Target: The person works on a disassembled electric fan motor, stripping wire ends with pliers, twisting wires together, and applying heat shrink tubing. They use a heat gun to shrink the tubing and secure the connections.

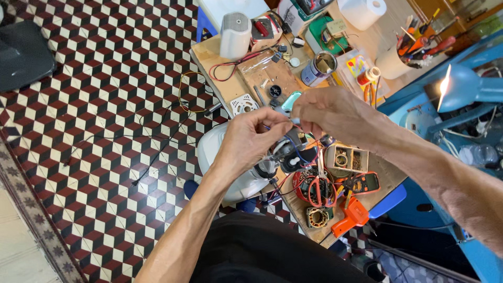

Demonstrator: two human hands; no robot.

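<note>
My left hand [251,139] grips a small motor [291,152] with coloured wires, held above the wooden workbench [230,89]. My right hand [330,112] pinches thin wires at the top of that motor; a light-blue handled tool [290,100] pokes out just beyond the fingers, and I cannot tell whether the hand holds it. The two hands' fingertips almost meet over the motor. Below them lies a white fan housing [209,149].
On the bench lie red-handled scissors [317,191], an orange multimeter [364,182], an orange tool [352,217], a stator [317,216], a small wooden parts box [347,159], a metal tin [319,68], a white cylinder [234,34], a pen cup [398,63]. A blue lamp [463,89] stands right. Black cable [157,157] trails over patterned floor.
</note>
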